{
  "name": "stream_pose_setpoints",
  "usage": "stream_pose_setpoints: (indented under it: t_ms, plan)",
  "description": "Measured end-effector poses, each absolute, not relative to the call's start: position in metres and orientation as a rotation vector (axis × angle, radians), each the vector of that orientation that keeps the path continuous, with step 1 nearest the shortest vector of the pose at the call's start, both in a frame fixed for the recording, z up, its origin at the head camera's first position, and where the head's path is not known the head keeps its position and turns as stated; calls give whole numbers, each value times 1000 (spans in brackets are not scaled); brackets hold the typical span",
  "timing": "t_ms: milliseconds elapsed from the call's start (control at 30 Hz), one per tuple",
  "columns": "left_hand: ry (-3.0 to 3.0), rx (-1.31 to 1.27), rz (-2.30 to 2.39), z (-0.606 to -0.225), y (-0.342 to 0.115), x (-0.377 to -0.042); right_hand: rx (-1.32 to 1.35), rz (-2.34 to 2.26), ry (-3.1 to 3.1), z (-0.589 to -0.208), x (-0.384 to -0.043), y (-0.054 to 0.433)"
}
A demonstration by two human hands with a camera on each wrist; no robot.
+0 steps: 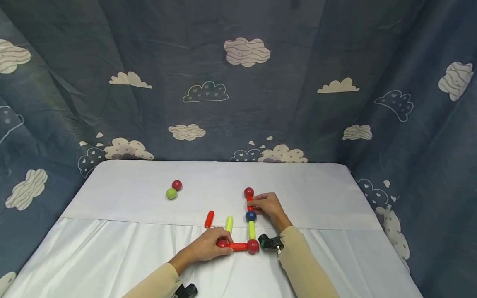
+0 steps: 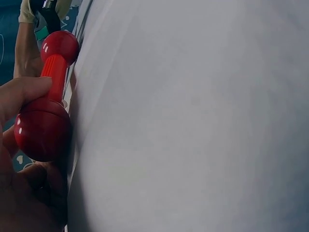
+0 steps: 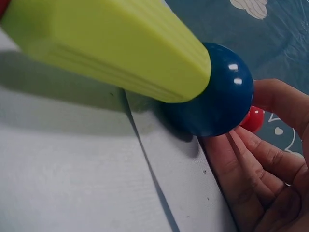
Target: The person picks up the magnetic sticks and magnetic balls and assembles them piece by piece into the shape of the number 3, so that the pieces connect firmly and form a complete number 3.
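Balls and rods are joined end to end on the table. My left hand (image 1: pixel 209 245) grips the near-left red ball (image 2: pixel 42 130), its thumb lying where the ball meets a red rod (image 1: pixel 238 246). That rod runs to a red corner ball (image 1: pixel 253 246). From the corner a yellow-green rod (image 1: pixel 251 230) leads away to a blue ball (image 3: pixel 224 89). My right hand (image 1: pixel 269 205) pinches another red rod (image 1: pixel 249 203) between the blue ball and a far red ball (image 1: pixel 249 192). A second yellow-green rod (image 1: pixel 229 224) extends away just beyond my left hand, its near end hidden.
A loose red rod (image 1: pixel 209 219) lies left of the joined pieces. Farther back at left, a red ball (image 1: pixel 177 185) and a green ball (image 1: pixel 171 193) sit side by side. White cloth covers the table (image 1: pixel 316 190); a dark cloud-patterned curtain (image 1: pixel 290 103) hangs around it.
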State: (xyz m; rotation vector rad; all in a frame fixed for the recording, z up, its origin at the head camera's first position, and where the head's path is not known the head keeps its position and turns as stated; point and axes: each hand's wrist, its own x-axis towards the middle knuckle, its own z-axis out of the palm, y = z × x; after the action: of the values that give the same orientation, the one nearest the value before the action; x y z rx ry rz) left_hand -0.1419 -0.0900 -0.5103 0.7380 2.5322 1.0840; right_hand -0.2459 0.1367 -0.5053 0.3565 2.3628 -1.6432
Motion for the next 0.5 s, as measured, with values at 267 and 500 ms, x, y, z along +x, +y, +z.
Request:
stream_pose_setpoints:
  t_ms: [267, 500]
  plan:
    - [2520, 773, 1122, -508, -90, -141, 368, -1629, 2364, -508, -247, 138]
    - [2517, 717, 1105, -506, -90, -141, 375, -1641, 2356, -510, -247, 137]
